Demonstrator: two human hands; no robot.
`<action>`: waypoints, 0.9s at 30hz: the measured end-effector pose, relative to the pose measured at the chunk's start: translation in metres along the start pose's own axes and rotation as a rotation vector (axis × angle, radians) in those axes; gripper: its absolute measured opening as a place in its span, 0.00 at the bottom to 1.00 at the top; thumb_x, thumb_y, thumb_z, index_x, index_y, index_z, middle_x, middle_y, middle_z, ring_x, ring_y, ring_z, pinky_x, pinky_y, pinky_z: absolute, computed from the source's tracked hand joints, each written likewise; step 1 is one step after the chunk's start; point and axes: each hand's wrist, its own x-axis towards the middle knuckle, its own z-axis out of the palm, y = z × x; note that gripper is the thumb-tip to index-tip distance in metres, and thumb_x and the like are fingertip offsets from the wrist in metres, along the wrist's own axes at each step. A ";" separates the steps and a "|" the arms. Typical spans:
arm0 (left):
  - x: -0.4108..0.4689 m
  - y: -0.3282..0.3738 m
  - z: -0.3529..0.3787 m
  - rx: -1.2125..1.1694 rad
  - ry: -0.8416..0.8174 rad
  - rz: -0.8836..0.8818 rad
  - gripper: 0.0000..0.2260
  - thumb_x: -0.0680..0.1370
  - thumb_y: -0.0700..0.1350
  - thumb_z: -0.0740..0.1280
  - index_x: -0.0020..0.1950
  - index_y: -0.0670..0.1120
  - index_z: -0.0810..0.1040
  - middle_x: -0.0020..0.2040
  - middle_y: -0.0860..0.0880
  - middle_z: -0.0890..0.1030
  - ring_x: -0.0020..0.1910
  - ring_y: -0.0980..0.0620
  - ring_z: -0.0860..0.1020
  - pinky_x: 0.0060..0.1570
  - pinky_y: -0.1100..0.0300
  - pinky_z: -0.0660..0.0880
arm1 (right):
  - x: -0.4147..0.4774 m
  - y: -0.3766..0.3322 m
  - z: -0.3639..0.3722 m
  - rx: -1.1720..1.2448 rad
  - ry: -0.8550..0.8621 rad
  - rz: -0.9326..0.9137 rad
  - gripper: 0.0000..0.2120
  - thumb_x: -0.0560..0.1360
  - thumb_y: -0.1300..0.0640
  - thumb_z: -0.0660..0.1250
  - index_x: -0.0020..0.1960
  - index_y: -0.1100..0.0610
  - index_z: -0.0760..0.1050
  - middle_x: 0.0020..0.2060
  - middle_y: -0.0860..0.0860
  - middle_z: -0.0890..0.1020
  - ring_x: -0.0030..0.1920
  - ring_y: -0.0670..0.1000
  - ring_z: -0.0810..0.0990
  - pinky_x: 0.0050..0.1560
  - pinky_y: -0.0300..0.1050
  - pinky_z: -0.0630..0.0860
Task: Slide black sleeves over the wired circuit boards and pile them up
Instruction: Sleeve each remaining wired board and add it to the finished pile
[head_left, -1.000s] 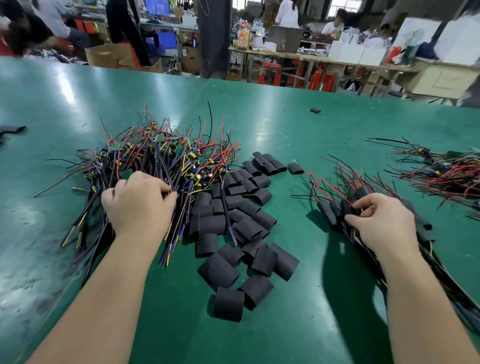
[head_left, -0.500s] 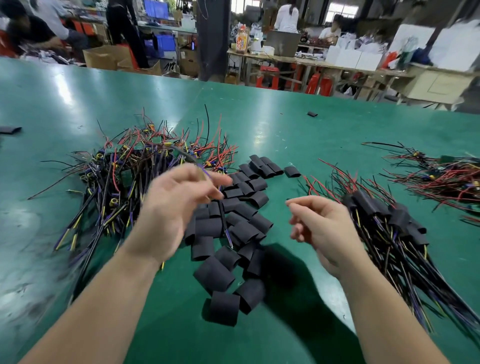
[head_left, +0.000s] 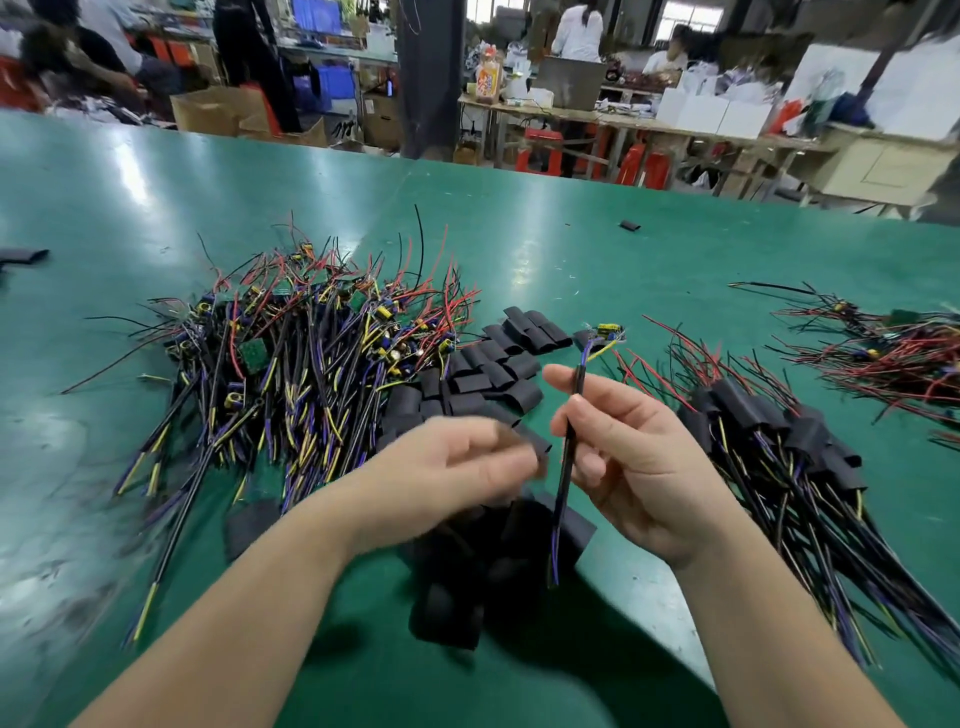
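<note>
1. The right hand (head_left: 639, 462) is at centre right of the frame. Thumb and curled fingers pinch a black cable (head_left: 562, 493) about midway along its length.
2. The cable runs nearly upright through that grip. Its board (head_left: 607, 331) stands clear above the fingertips, with yellow and blue parts showing. The blue and yellow wire ends hang below the palm.
3. The left hand (head_left: 452, 467) is just left of the right hand and is blurred. Its fingers are curled, and a black sleeve (head_left: 537, 446) sticks out from the fingertips, so it appears to pinch it.
4. The sleeve sits just left of the cable, level with the right hand's grip and well below the board. It is not on the cable.
5. Loose sleeves (head_left: 498, 371) lie in a strip down the centre of the green table (head_left: 571, 249), from above the hands to below them.
6. Bare boards (head_left: 311, 353) with red, black, yellow and blue wires form a heap at centre left.
7. Sleeved boards (head_left: 763, 415) are piled to the right of the right hand, with their cables trailing toward the lower right corner.
8. Another wire heap (head_left: 893, 353) lies at the right edge, apart from the sleeved pile.
9. A stray sleeve piece (head_left: 629, 225) lies alone above centre.
</note>
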 end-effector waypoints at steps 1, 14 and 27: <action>0.002 0.002 0.000 -0.074 0.113 0.033 0.14 0.77 0.52 0.65 0.57 0.43 0.79 0.50 0.47 0.83 0.46 0.54 0.78 0.48 0.59 0.74 | -0.002 0.002 0.003 -0.017 -0.028 -0.004 0.12 0.66 0.62 0.67 0.46 0.58 0.84 0.31 0.54 0.81 0.21 0.43 0.71 0.24 0.31 0.68; 0.008 0.014 -0.001 -0.362 0.480 0.088 0.05 0.68 0.41 0.71 0.42 0.45 0.84 0.36 0.45 0.84 0.31 0.54 0.81 0.30 0.64 0.78 | -0.003 0.020 0.029 -0.304 -0.059 0.017 0.09 0.63 0.51 0.73 0.32 0.57 0.79 0.26 0.53 0.79 0.20 0.48 0.76 0.20 0.35 0.69; 0.001 -0.002 -0.017 0.549 0.421 0.190 0.08 0.77 0.52 0.67 0.47 0.53 0.85 0.33 0.54 0.82 0.31 0.54 0.77 0.34 0.58 0.73 | 0.003 0.013 0.013 -0.064 0.126 -0.151 0.09 0.58 0.58 0.75 0.38 0.57 0.82 0.37 0.56 0.84 0.36 0.53 0.83 0.34 0.36 0.77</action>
